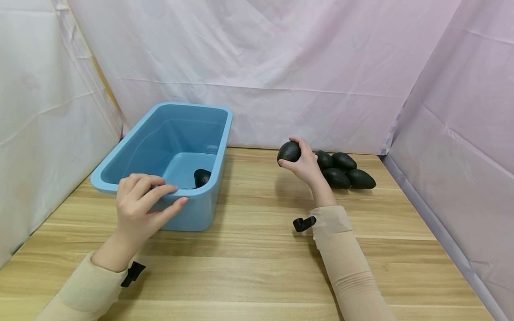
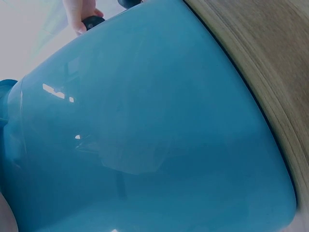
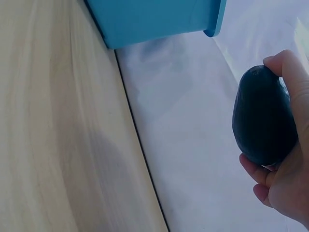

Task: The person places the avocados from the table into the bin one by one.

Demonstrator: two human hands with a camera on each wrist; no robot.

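1. Dark avocado sits clamped in the right hand, raised above the wooden table, its long axis roughly upright.
2. Left of it stands the blue tub; the left hand rests relaxed on its near rim.
3. Four more avocados lie right.

The right hand grips a dark avocado at the frame's right edge, fingers curled around it, above the wooden bench, with a blue tub's corner and pale fabric beyond.
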